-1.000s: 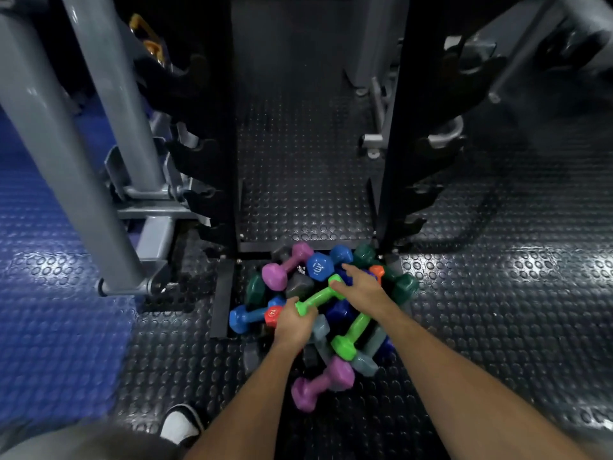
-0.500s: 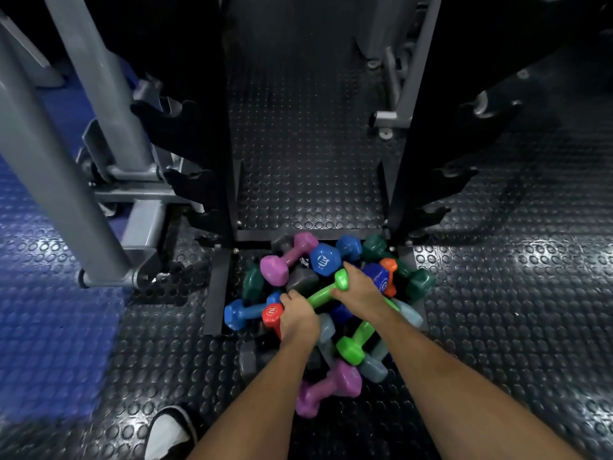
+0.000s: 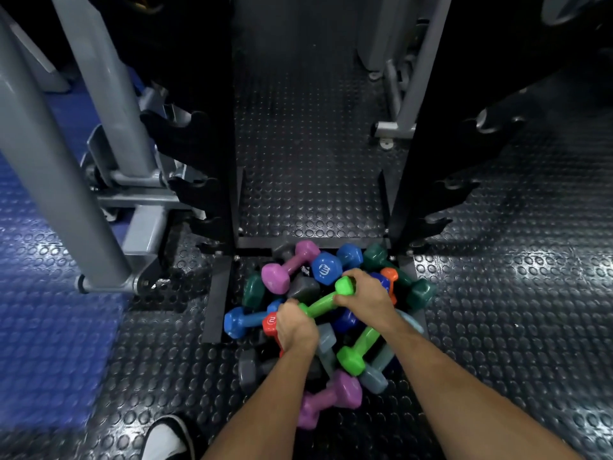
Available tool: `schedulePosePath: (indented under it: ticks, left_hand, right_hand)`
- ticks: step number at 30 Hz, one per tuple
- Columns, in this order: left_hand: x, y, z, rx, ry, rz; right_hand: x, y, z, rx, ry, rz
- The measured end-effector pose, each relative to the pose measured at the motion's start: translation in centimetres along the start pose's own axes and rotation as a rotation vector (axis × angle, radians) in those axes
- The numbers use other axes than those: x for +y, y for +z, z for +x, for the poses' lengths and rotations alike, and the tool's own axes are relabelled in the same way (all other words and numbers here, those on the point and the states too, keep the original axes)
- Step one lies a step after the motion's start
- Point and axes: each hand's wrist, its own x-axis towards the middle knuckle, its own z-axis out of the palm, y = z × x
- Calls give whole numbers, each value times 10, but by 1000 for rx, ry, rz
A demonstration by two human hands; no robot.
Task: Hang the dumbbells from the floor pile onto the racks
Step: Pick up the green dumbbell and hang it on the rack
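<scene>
Left hand (image 3: 296,328) is gripping the near end of the green dumbbell (image 3: 323,302), fingers curled round it. Right hand (image 3: 366,298) is clasping its far head. Dumbbell is lying atop the floor pile (image 3: 292,270), between two black racks (image 3: 212,180).

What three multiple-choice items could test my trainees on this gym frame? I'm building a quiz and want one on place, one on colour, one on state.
1. Where does the dumbbell pile lie?
A. On the floor between the two black racks
B. On a bench
C. On the blue mat

2. What colour is the dumbbell both hands hold?
A. Purple
B. Green
C. Orange

3. How do the rack hooks in view stand?
A. Full
B. Half loaded
C. Bare

Answers:
1 A: the pile sits at the foot of the left rack and right rack.
2 B: the left hand and right hand grip the green dumbbell.
3 C: no dumbbell hangs on them.
</scene>
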Motion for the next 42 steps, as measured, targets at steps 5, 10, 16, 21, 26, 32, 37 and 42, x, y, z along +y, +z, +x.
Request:
schedulePosePath:
  ticks: [5,10,16,21,26,32,37,42]
  left_hand:
    - [5,-17,1,-112,-21,-76]
    - [2,-39,-7,-237,-49,-229]
    - [14,-87,-25,-336,29,-441]
    - [22,-130,-49,-496,84,-743]
    - [43,-184,-81,-607,190,-999]
    - [90,-275,-118,-615,503,-940]
    - [135,-354,-167,-556,787,-680]
    - [164,-416,-210,-499,987,-620]
  right_hand:
    - [-14,-20,-12,38,-29,-15]
    - [-31,-42,-30,65,-58,-17]
    - [-69,-77,-57,176,-98,24]
    - [-99,-111,-71,274,-122,117]
    - [-135,-160,-87,263,-211,274]
    - [-208,-232,-120,258,-376,394]
    - [-279,-291,-157,309,-489,385]
    - [-337,-343,-194,388,-569,340]
